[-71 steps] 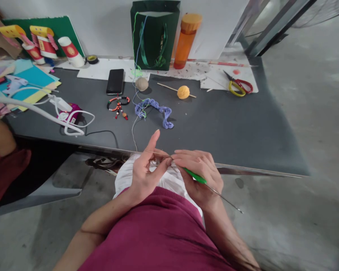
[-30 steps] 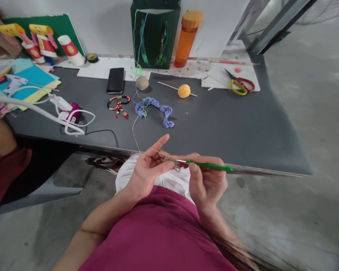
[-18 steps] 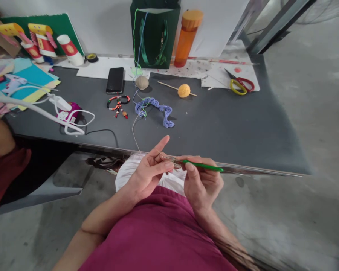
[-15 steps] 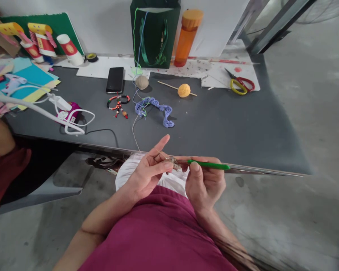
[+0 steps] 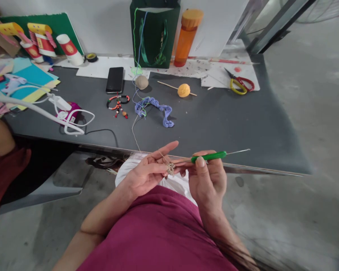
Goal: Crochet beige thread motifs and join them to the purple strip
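Hands: a person's left hand (image 5: pixel 146 171) and right hand (image 5: pixel 209 177) work together above the table's front edge, over the lap.
Grip, left: nearly closed, with the fingertips (image 5: pixel 164 158) and thumb pinching the crocheted piece (image 5: pixel 171 169); the index finger points outward.
Grip, right: closed around the green handle of a crochet hook (image 5: pixel 209 156), whose metal end meets the crocheted piece.
Work: the small, pale crocheted piece sits between the hands, held by the left and touched by the hook.
Thread: one pale thread (image 5: pixel 135 131) runs from the table toward the left hand.
On the table (image 5: pixel 228 128), counted: one blue crocheted strip (image 5: pixel 155 110); two yarn balls, one beige (image 5: pixel 142 82), one orange (image 5: pixel 184 90) on a wooden stick (image 5: pixel 172 86); one phone (image 5: pixel 115 79); one beaded bracelet (image 5: pixel 118 105); one pair of scissors (image 5: pixel 239 85), yellow and red handles.
Containers: one green paper bag (image 5: pixel 154 39) stands at the back, with green ribbon handles hanging down its front; its contents cannot be seen. One orange bottle (image 5: pixel 186 37), capped, stands beside it.
Nearby: a co-worker's red sleeve (image 5: pixel 4 167) shows at far left, well apart from the person's hands.
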Motion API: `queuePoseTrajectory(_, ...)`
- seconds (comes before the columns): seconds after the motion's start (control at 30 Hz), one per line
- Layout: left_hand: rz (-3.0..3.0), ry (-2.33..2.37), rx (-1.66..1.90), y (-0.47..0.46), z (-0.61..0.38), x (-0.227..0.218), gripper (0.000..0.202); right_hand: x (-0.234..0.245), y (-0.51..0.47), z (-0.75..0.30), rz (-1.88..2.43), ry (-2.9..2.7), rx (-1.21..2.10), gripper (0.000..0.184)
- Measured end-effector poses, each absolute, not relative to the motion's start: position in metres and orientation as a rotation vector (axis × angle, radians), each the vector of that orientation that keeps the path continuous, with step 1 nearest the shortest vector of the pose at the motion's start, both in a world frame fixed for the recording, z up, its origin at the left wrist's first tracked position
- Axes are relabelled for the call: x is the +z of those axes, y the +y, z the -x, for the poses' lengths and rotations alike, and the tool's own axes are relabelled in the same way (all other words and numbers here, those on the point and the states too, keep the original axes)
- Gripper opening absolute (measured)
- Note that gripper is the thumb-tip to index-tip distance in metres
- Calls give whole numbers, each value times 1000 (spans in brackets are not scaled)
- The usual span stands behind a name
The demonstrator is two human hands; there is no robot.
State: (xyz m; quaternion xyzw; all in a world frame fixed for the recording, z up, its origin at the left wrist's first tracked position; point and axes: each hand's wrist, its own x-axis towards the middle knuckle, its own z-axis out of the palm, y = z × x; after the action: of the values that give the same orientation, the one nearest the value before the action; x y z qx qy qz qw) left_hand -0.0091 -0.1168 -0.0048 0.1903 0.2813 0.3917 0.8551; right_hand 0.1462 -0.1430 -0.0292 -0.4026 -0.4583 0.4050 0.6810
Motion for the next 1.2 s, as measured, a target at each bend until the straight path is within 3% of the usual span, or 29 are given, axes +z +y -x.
queuePoseTrajectory(0.2,-441,608,824,-120,7,-4,60,-34,-142,-142,861,-1053,1037,15)
queuePoseTrajectory(0.43,-566,637,1004,-121,6,-6,49,-26,-148,-132,874,-1116,874,3)
queuePoseTrajectory(0.73,-474,697,1020,-123,5,-8,60,-36,-146,-134,825,-1422,390,36)
queuePoseTrajectory(0.93,-465,683,939,-120,9,-10,65,-38,-142,-128,824,-939,956,7)
queuePoseTrajectory(1.2,-455,749,932,-120,8,-8,72,-37,-135,-128,764,-734,1182,10)
